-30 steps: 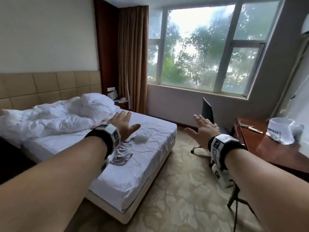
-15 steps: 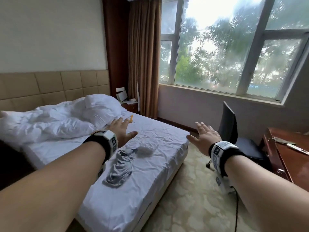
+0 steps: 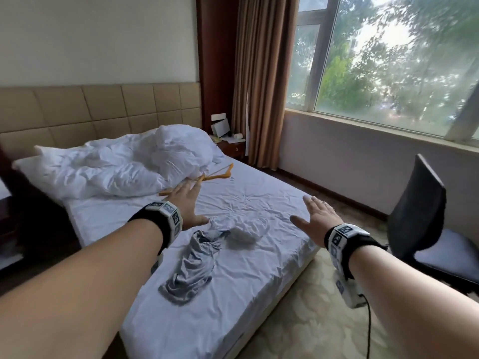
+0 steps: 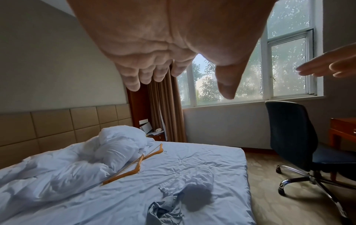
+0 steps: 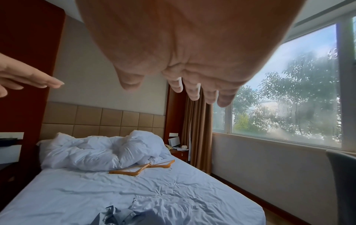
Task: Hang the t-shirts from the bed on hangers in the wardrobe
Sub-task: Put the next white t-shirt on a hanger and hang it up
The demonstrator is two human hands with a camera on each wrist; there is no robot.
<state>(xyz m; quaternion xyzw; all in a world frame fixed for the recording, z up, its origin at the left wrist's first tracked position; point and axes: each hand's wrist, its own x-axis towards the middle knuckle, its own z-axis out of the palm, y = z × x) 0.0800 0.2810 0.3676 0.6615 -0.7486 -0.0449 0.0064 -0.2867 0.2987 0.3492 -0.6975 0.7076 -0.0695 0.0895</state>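
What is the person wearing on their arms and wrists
Both forearms are bare, with no sleeves in view. Each wrist carries a black strap with a white blocky band printed with black square markers: left band, right band. A white unit hangs under the right wrist, trailing a black cable.

A crumpled grey-blue t-shirt [image 3: 190,268] lies on the white bed [image 3: 259,286], two wooden hangers [image 3: 207,177] (overlapping) lying at its 12 o'clock.

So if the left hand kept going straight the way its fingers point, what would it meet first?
Probably the orange wooden hangers lying against the crumpled white duvet. The open left hand hovers above the bed, so it might pass over them; depth is unclear.
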